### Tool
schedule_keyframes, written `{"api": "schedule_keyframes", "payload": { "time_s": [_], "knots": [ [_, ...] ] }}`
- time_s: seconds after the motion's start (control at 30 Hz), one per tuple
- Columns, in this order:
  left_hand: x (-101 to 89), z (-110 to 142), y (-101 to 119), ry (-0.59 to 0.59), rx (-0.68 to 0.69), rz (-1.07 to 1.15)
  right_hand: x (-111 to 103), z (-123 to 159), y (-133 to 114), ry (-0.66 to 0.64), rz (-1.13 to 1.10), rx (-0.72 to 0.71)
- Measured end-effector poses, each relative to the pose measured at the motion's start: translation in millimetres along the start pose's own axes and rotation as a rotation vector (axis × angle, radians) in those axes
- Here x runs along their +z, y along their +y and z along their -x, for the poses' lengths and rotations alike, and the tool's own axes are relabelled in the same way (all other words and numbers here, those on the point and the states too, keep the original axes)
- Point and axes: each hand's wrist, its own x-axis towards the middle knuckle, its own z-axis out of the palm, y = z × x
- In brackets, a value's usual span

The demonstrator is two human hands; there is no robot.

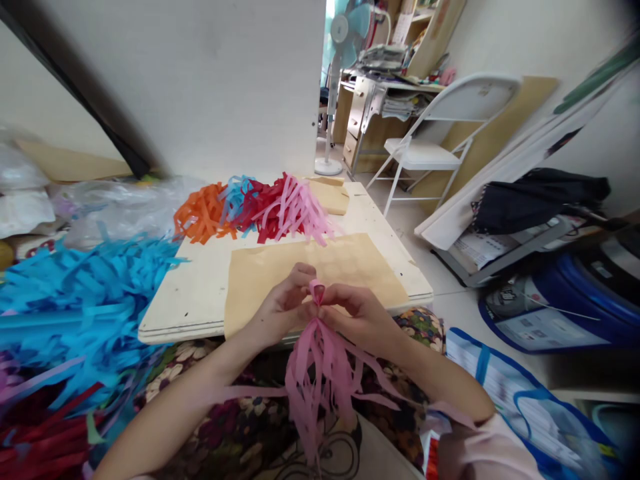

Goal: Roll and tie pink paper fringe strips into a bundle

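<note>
Holding one pink tassel (320, 373): left hand (290, 300) and right hand (357, 313), fingertips of both pinched at its looped top, strips hanging down over the lap.

Item: white table (187, 293), low, just ahead of the lap; the tassel's loop is at its near edge.

Item: sheet of brown paper (350, 263), flat on the table, beneath and beyond the hands.

Items, in a row at the table's far side, left to right: orange tassel (203, 213), blue tassel (239, 200), red tassel (270, 207), second pink tassel (303, 203), the last partly over the red.

Item: large heap of blue strips (90, 300), left of the table.
</note>
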Motion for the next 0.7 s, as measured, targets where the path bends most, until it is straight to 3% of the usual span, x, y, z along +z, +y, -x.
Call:
{"api": "schedule_keyframes", "payload": {
  "time_s": [0.2, 0.37, 0.5, 0.7],
  "knots": [
    [5.8, 0, 9, 0.166, -0.235, 0.149, 6, -5, 7, -0.062, -0.366, 0.233],
    [7.2, -2, 16, 0.275, -0.370, 0.217, 2, -9, 10, -0.112, -0.384, 0.287],
    [1.8, -4, 23, 0.185, -0.457, 0.131, -11, -7, 8, -0.242, -0.082, 0.260],
    [-0.3, -7, 34, -0.114, -0.614, -0.375, -25, 7, -8, -0.307, 0.604, 0.045]
  ]
}}
